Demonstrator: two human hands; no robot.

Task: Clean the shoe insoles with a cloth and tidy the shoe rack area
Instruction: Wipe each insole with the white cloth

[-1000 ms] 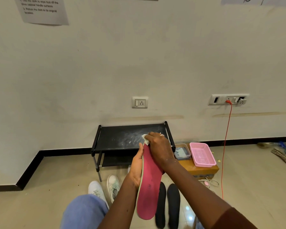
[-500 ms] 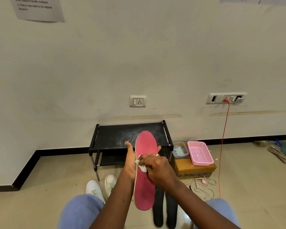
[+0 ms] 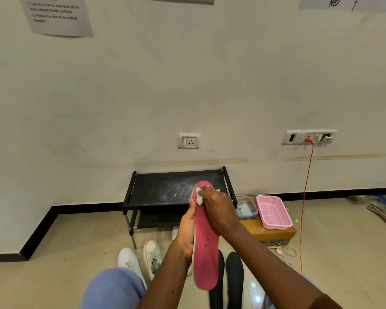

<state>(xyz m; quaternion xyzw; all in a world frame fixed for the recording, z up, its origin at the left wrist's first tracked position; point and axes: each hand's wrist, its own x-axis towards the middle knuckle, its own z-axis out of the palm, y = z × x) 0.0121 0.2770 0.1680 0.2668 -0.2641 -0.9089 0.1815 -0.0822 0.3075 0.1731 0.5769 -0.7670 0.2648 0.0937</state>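
Floor-level scene against a pale wall, seen from above by a seated person. At the far left a pair of white sneakers [image 3: 140,259] sits on the tiled floor, just in front of a low black shoe rack [image 3: 165,190] whose top shelf is streaked with pale dust.

In the middle, the left hand [image 3: 187,228] holds a pink insole [image 3: 205,253] in the air in front of the rack. Its grip wraps the insole's left, green-trimmed edge, thumb on the front, other fingers hidden behind. The insole's long axis runs nearly upright, toe end pointing up and away toward the rack, heel end down toward the person's knees, pink face to the camera.

The right hand [image 3: 218,208] has its grip closed on a small white cloth [image 3: 200,197], pressing it on the toe end.

Below, two black insoles [image 3: 234,277] lie side by side on the floor. Further right, a clear container [image 3: 245,207] and a pink basket [image 3: 272,211] rest on a wooden box [image 3: 274,236], and a red cable [image 3: 305,197] hangs from a wall socket.
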